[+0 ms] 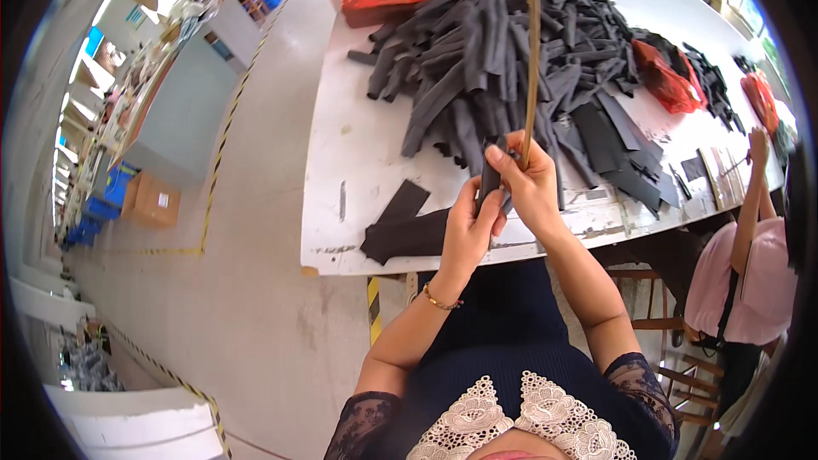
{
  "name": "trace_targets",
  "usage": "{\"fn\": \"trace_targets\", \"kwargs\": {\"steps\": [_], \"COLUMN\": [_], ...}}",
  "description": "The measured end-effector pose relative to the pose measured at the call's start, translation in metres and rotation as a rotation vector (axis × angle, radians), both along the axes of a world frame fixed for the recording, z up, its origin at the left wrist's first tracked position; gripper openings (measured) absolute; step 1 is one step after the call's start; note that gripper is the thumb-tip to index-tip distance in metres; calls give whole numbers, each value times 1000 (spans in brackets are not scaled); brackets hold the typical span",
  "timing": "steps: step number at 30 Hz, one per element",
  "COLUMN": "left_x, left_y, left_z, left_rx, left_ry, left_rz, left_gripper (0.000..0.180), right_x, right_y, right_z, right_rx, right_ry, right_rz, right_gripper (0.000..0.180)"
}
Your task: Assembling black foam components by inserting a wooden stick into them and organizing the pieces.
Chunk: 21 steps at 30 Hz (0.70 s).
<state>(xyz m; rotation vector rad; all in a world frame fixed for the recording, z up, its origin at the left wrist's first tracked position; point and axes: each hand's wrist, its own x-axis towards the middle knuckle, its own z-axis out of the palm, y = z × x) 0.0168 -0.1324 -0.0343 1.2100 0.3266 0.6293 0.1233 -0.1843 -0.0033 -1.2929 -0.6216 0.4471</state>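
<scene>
Head view. Left hand [467, 226] and right hand [530, 183] are raised together above the near edge of the white table [341, 162], both working on one dark grey fabric strip [491, 177]. A thin wooden stick [532, 68] rises from the right hand.

Fingers: left fingers closed around the lower part of the strip, thumb up along it. Right fingers pinched shut on the strip's upper end and on the base of the stick — how much of the stick sits inside the strip I cannot tell.

Handling, judged: the strip looks light, soft and limp, like the pieces in the big pile of grey strips [503, 51] behind; it would sag if held at one end, so a two-point hold near both ends suits it. Surface appears matte, not slippery. The stick looks stiff and light.

Orientation: strip's long axis runs roughly upright, slightly tilted, lower end toward the person. The stick continues the same line, free tip pointing away over the pile.

Flat black pieces [407, 223] lie on the table just beside the left hand.
</scene>
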Motion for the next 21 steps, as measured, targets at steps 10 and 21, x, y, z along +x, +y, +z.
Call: {"fn": "trace_targets", "kwargs": {"steps": [10, 21], "left_x": [-67, -64], "left_y": [111, 161], "left_z": [-11, 7], "left_rx": [1008, 820], "left_ry": [569, 396], "left_rz": [506, 49], "left_gripper": [24, 3], "right_x": [51, 74], "right_y": [102, -66], "right_z": [30, 22], "right_rx": [-298, -438], "right_ry": [-658, -761], "right_rz": [-190, 161], "right_gripper": [31, 14]}}
